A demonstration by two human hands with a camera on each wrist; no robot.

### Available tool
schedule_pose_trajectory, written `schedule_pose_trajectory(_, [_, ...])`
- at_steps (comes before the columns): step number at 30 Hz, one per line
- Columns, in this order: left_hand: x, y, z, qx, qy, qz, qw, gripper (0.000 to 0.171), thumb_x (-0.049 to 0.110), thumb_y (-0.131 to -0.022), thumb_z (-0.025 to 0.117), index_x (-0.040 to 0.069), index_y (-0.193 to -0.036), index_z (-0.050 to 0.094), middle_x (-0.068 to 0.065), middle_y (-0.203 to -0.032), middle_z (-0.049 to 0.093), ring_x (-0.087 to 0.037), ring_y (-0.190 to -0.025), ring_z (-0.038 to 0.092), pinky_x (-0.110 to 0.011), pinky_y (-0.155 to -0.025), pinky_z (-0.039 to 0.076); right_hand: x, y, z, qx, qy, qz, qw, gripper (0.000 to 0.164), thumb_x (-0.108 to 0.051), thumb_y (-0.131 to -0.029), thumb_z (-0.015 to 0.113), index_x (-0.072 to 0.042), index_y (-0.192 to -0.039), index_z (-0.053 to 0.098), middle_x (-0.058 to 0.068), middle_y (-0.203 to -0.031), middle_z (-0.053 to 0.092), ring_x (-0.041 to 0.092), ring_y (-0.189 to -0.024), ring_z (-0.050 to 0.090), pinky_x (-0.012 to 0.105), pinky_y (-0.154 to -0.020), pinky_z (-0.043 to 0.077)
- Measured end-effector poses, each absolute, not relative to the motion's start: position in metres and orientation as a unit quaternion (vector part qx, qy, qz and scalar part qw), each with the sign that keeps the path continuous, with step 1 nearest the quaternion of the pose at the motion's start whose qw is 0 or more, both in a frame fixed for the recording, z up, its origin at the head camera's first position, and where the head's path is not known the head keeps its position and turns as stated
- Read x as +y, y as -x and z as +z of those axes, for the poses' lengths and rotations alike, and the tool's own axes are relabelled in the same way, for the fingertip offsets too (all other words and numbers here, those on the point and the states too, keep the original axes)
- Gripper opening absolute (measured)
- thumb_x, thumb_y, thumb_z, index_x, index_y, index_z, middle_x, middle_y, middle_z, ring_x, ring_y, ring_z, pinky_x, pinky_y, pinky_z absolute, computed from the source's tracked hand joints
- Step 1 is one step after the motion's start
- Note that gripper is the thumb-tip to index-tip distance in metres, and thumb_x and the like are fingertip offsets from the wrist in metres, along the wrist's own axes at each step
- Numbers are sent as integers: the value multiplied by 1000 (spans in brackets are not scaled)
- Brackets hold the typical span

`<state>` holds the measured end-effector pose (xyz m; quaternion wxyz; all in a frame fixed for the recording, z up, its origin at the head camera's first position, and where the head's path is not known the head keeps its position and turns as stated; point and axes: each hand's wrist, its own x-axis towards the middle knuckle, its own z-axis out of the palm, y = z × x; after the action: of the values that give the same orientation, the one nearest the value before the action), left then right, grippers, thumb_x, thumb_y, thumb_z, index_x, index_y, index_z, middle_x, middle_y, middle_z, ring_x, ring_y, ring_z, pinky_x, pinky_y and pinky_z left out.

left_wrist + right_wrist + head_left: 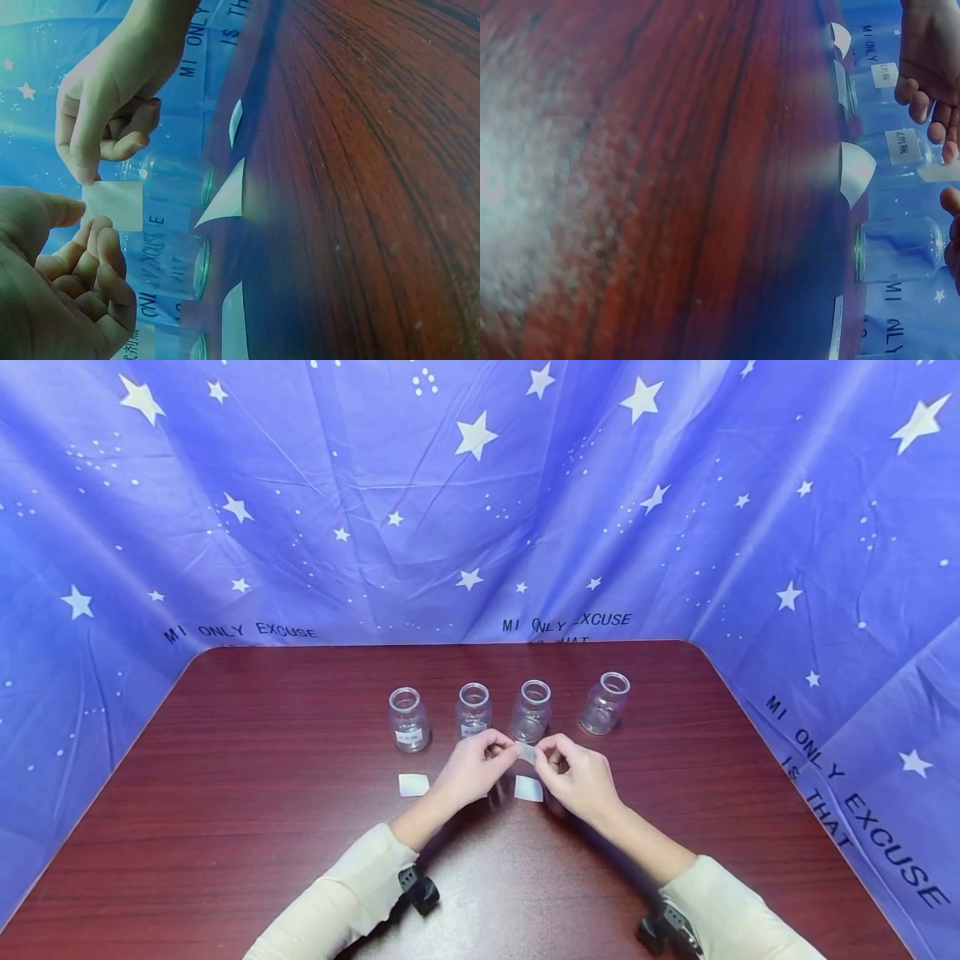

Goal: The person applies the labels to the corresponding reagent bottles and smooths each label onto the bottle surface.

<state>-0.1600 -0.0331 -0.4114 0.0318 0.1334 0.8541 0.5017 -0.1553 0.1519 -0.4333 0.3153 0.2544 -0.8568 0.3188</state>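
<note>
Both hands meet over the table in front of a row of glass jars. My left hand (471, 768) pinches one edge of a small pale rectangular label (112, 206) between thumb and fingers. At the opposite edge, the thumb and forefinger of my right hand (583, 777) grip it too. The label is held just in front of the third jar (531, 714), which shows no label. White labels with dark printed characters are stuck on the leftmost jar (408, 718) and the second jar (473, 702). The rightmost jar (604, 703) is bare.
A white paper piece (413, 785) lies left of the left hand, and another paper piece (528, 788) lies below the held label. More curled paper (236, 124) shows in the left wrist view. A blue star-patterned cloth (472, 527) hangs behind the dark red table (262, 777).
</note>
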Motion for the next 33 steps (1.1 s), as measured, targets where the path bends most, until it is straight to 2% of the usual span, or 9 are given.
schedule_pose_trajectory(8, [-36,161,-413,837,-124,531,29,25,35,-89,60,11,-90,67,3,-66,55,-6,-56,50,-20,-55,43,148,156,-434,-840,-325,255,353,5,-14,-78,59,-12,-80,63,-10,-52,51,-2,-46,43,13,-43,35])
schedule_pose_trajectory(22, [-34,161,-412,839,-121,530,38,12,21,-88,60,10,-89,67,3,-68,58,-5,-56,50,-18,-53,42,146,157,-436,-830,-360,215,367,9,-16,-80,57,-12,-78,64,-10,-54,50,-1,-46,39,13,-41,32])
schedule_pose_trajectory(33, [-35,162,-412,840,-108,531,24,12,14,-83,56,10,-87,66,5,-67,55,-5,-56,46,-17,-51,38,145,158,-437,-825,-358,222,376,11,-23,-86,61,-14,-82,65,-10,-56,55,-1,-47,44,15,-42,36])
